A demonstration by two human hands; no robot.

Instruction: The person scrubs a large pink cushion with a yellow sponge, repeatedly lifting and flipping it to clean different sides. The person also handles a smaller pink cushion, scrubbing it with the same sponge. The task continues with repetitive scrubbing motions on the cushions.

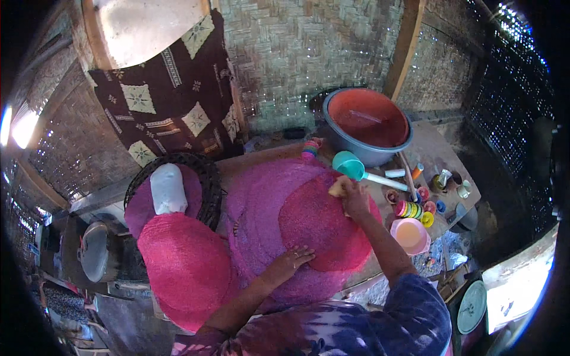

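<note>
My right hand point(355, 200) holds a yellowish sponge-like piece point(339, 187) at the upper edge of a red round patch point(311, 222). This patch lies on a wide purple round sheet point(256, 213) on the table. My left hand point(294, 259) rests flat, fingers apart, on the patch's lower left part. To the left, a pink round sheet point(185, 262) overlaps a dark woven basket point(209, 191), where a white wrapped bundle point(168, 189) lies. A pink bowl of pale liquid point(409, 236) stands right of my right forearm.
A grey tub point(374, 153) with a reddish basin point(369, 118) inside stands at the back. Before it lie a teal dipper point(349, 164), a stick point(407, 173) and several coloured rings point(407, 209). At far left a person point(67, 305) is partly visible beyond a metal pot point(95, 251).
</note>
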